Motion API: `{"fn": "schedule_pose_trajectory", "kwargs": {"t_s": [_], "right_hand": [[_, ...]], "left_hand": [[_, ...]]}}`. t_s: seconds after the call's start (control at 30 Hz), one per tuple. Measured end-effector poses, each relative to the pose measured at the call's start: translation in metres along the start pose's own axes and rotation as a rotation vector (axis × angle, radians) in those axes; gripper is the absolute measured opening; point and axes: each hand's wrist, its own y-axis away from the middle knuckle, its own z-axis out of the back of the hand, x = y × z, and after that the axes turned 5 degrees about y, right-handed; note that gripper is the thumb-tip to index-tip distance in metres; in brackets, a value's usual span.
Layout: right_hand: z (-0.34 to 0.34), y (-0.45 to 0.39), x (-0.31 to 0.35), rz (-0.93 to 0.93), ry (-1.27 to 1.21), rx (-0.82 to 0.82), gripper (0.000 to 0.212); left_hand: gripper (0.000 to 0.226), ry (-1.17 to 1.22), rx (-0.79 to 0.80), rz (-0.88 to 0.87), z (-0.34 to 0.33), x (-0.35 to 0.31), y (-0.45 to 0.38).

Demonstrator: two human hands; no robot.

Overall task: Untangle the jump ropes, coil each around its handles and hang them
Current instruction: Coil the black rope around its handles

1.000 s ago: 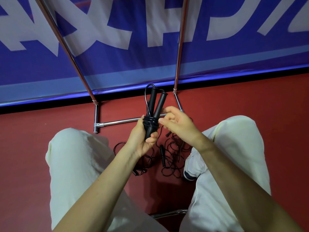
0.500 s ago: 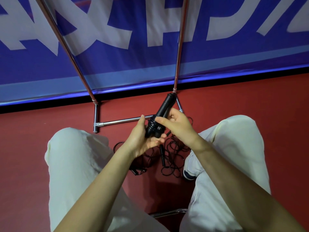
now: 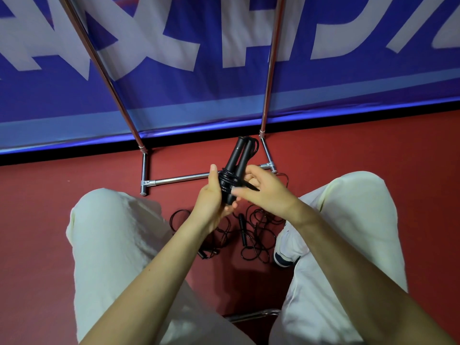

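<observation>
Two matt black plastic handles are wound with thin, glossy black cord. The rack is made of shiny, smooth chromed metal tubing. The floor looks matt red, the trousers pale woven cloth, the banner smooth and slightly glossy.

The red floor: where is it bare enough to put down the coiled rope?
Bare red floor lies left of the left knee, and right of the right knee. Between the knees it is crowded: tangled ropes beside the shoe, just below the rack's base bar.
</observation>
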Motion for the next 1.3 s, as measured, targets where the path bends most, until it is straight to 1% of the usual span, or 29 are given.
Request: {"fn": "schedule_pose_trajectory", "kwargs": {"t_s": [0.03, 0.07, 0.13, 0.2, 0.3, 0.43, 0.53, 0.6, 0.67, 0.73, 0.8, 0.93, 0.97, 1.1, 1.17, 1.23, 1.27, 1.3], "right_hand": [[-0.001, 0.001, -0.002, 0.002, 0.024, 0.022, 0.031], [-0.004, 0.002, -0.004, 0.005, 0.042, 0.013, 0.035], [-0.009, 0.003, -0.005, 0.025, 0.064, -0.056, 0.029], [-0.01, 0.004, -0.002, 0.049, 0.089, -0.108, 0.022], [-0.006, 0.004, 0.001, 0.063, 0.018, -0.119, 0.019], [-0.004, 0.006, 0.004, 0.061, -0.098, -0.138, 0.013], [0.0, 0.008, 0.006, 0.093, -0.111, -0.114, 0.006], [0.004, 0.009, 0.008, 0.117, -0.069, -0.072, 0.005], [0.007, 0.01, 0.008, 0.126, -0.03, -0.053, 0.009], [0.005, 0.012, 0.009, 0.125, -0.03, -0.083, 0.015], [0.002, 0.014, 0.01, 0.123, -0.012, -0.128, 0.015], [0.002, 0.015, 0.007, 0.14, 0.063, -0.151, 0.004], [0.004, 0.014, 0.007, 0.14, 0.093, -0.176, 0.004], [0.005, 0.009, 0.002, 0.22, 0.335, -0.309, 0.016], [0.002, 0.009, 0.0, 0.222, 0.42, -0.294, 0.015], [-0.002, 0.01, -0.003, 0.216, 0.41, -0.251, 0.015], [-0.004, 0.01, -0.004, 0.228, 0.405, -0.263, 0.016], [-0.004, 0.01, -0.005, 0.266, 0.424, -0.317, 0.014]], "left_hand": [[0.074, 0.007, -0.006, -0.001, 0.0, 0.0, 0.001], [0.074, 0.007, -0.013, -0.006, 0.0, 0.0, 0.002], [0.074, 0.005, -0.015, -0.018, -0.001, 0.001, 0.003], [0.077, 0.03, 0.018, -0.021, -0.001, 0.0, 0.004], [0.08, 0.01, 0.105, -0.039, -0.002, -0.002, 0.004], [0.063, -0.012, 0.157, -0.109, -0.004, -0.003, 0.007], [0.054, 0.01, 0.215, -0.137, -0.001, -0.006, 0.008], [0.054, 0.007, 0.225, -0.138, 0.001, -0.008, 0.008], [0.055, 0.016, 0.222, -0.137, 0.002, -0.009, 0.008], [0.06, 0.055, 0.224, -0.123, 0.002, -0.008, 0.008], [0.063, 0.089, 0.214, -0.095, 0.002, -0.007, 0.008], [0.056, 0.121, 0.199, -0.072, 0.004, -0.007, 0.007], [0.053, 0.144, 0.178, -0.061, 0.005, -0.008, 0.006], [0.046, 0.176, 0.118, -0.067, 0.006, -0.01, 0.001], [0.048, 0.16, 0.115, -0.078, 0.004, -0.011, 0.001], [0.055, 0.141, 0.107, -0.078, 0.003, -0.011, 0.0], [0.057, 0.136, 0.106, -0.078, 0.002, -0.011, 0.0], [0.057, 0.134, 0.109, -0.077, 0.002, -0.011, 0.001]]}}
